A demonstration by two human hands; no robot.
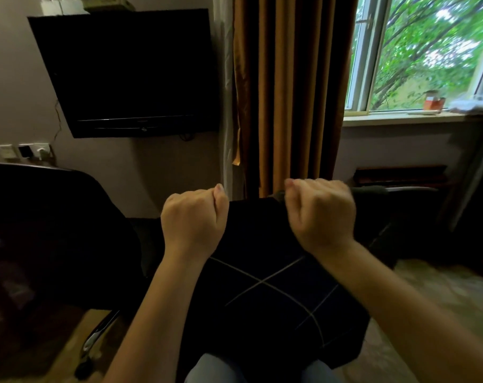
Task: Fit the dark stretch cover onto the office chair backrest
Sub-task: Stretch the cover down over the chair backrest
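Note:
The dark stretch cover (265, 294), black with thin pale crossing lines, hangs in front of me between my arms. My left hand (193, 217) grips its top edge at the left, fingers curled into a fist. My right hand (320, 214) grips the top edge at the right, also in a fist. The black office chair (49, 222) stands at the left, its backrest dark and hard to make out, beside the cover. Where the cover's lower edge ends is hidden near my legs.
A black TV (129, 73) hangs on the wall ahead. Brown striped curtains (290, 92) hang beside a window (419, 53) at the right. A chair leg with a castor (94, 346) shows at the lower left. Dark furniture (400, 178) sits under the window sill.

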